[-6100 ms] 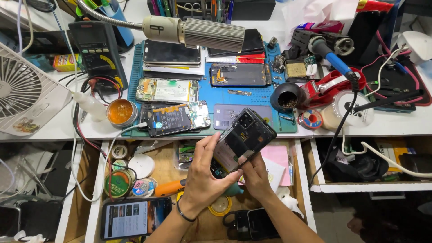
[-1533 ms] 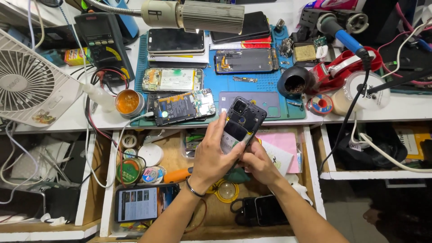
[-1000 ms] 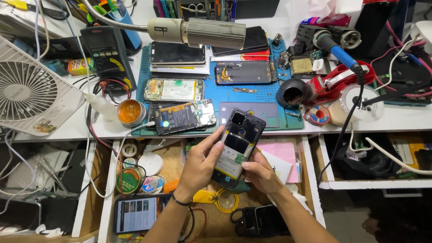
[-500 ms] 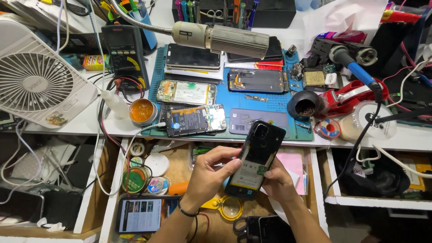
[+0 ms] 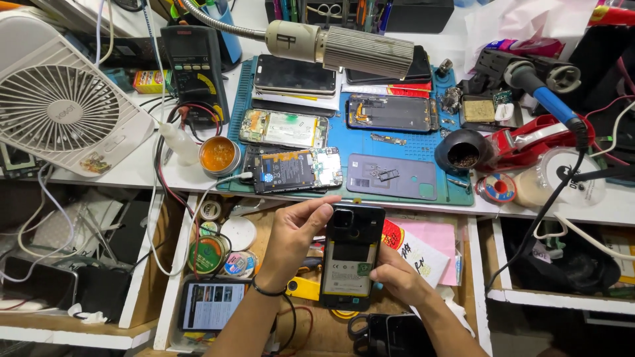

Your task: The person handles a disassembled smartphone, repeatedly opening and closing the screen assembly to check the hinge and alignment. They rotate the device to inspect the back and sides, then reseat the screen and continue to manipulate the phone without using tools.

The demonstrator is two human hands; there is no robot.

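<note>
A black smartphone (image 5: 350,256) with its back off is held upright over an open drawer, its camera block at the top and a pale inner plate showing. My left hand (image 5: 294,239) grips its left edge, thumb and forefinger reaching to the top corner. My right hand (image 5: 397,276) supports its right side and lower back from beneath. On the blue work mat (image 5: 410,142) just above lie two opened phones (image 5: 291,168) with boards and batteries exposed, a grey back cover (image 5: 393,177) and another opened phone frame (image 5: 391,112).
A white desk fan (image 5: 63,109) stands at left beside a multimeter (image 5: 193,63). A lamp head (image 5: 337,47) hangs over the mat. Soldering iron (image 5: 542,99), red stand and tape rolls crowd the right. The drawer holds tape rolls (image 5: 210,254) and a lit phone (image 5: 211,305).
The phone and both hands have come down from over the mat's front edge to above the drawer. The phone has turned from tilted to nearly upright.
</note>
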